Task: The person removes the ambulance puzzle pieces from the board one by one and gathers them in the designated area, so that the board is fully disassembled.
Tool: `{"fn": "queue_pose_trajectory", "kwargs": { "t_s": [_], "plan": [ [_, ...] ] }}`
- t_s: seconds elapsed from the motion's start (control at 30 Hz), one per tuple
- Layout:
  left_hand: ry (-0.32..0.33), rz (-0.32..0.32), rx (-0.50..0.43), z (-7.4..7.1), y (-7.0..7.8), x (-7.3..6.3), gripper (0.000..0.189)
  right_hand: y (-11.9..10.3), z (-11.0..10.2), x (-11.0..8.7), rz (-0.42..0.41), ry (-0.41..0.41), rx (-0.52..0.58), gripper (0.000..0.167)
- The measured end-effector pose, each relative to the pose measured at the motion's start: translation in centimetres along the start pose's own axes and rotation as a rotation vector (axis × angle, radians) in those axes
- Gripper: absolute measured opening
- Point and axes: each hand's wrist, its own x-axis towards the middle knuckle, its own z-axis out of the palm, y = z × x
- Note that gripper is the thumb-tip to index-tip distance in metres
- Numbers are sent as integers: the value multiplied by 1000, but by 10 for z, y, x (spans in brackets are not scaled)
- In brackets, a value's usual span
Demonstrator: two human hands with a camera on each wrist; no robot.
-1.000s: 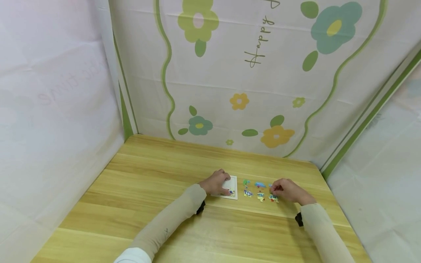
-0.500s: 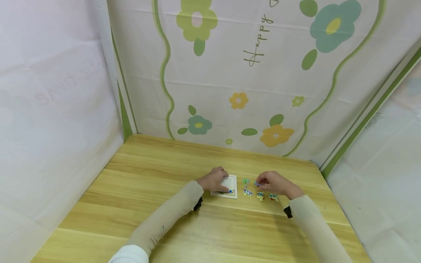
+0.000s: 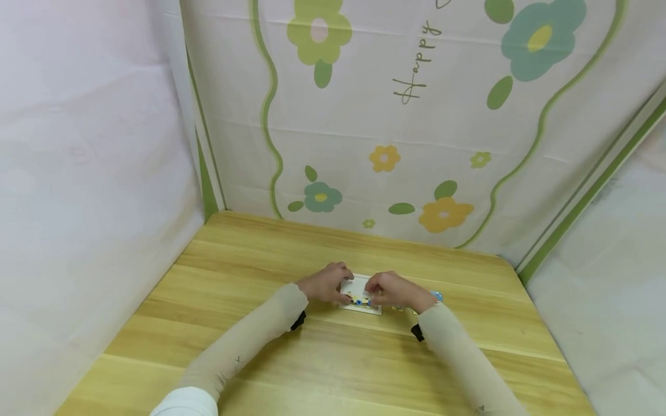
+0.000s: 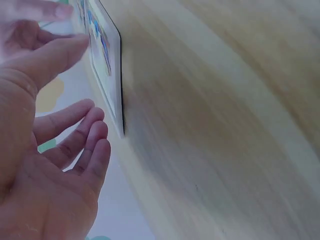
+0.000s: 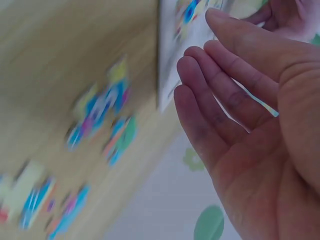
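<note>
A small white puzzle tray (image 3: pixel 356 285) lies flat on the wooden table, with colourful pieces showing blue wheels (image 3: pixel 359 302) along its near side. My left hand (image 3: pixel 325 283) is at the tray's left edge, thumb over the near part and fingers by the far part; its fingers look relaxed in the left wrist view. Over the tray's right side is my right hand (image 3: pixel 398 290). The right wrist view shows its thumb and bent fingers apart, with nothing visible between them. That hand partly hides the loose puzzle pieces (image 5: pixel 102 107) right of the tray.
Several loose pieces, among them a blue one (image 3: pixel 436 296) and a green-and-blue one (image 5: pixel 121 139), lie on the table (image 3: pixel 322 364) right of the tray. Pale fabric walls (image 3: pixel 364 104) with printed flowers enclose the table at the back and both sides.
My right hand has travelled left from the far loose pieces to above the tray. The left hand has drawn slightly left, showing more of the pieces with wheels.
</note>
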Motion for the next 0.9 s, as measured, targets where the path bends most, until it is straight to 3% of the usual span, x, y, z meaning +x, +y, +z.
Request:
{"fn": "queue_pose_trajectory", "kwargs": {
  "t_s": [0.3, 0.63, 0.9],
  "plan": [
    [4, 30, -17, 0, 3, -14, 63, -18, 13, 24, -35, 11, -12, 29],
    [25, 66, -54, 6, -2, -16, 59, -27, 17, 28, 8, 20, -56, 30],
    [7, 59, -78, 10, -1, -16, 57, -26, 19, 30, -21, 21, -105, 27]
  ]
}}
